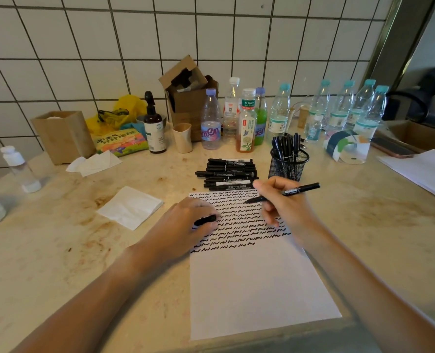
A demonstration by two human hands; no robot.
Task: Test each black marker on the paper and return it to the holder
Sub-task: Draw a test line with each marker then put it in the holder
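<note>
A white sheet of paper (257,281) lies on the counter, its upper part filled with rows of black squiggles. My right hand (285,207) grips a black marker (299,190), uncapped tip pointing left and hovering just over the squiggles. My left hand (186,222) rests on the paper's left edge and pinches the marker's black cap (205,220). A pile of several black markers (228,174) lies just beyond the paper. To its right stands a black mesh holder (287,166) with several markers upright in it.
Several plastic bottles (277,115) line the tiled wall behind the holder. A cardboard box (188,95), a paper cup (183,137), a dark pump bottle (154,128) and a wooden box (63,136) stand further left. Folded napkins (131,207) lie left of the paper; more paper (425,171) sits far right.
</note>
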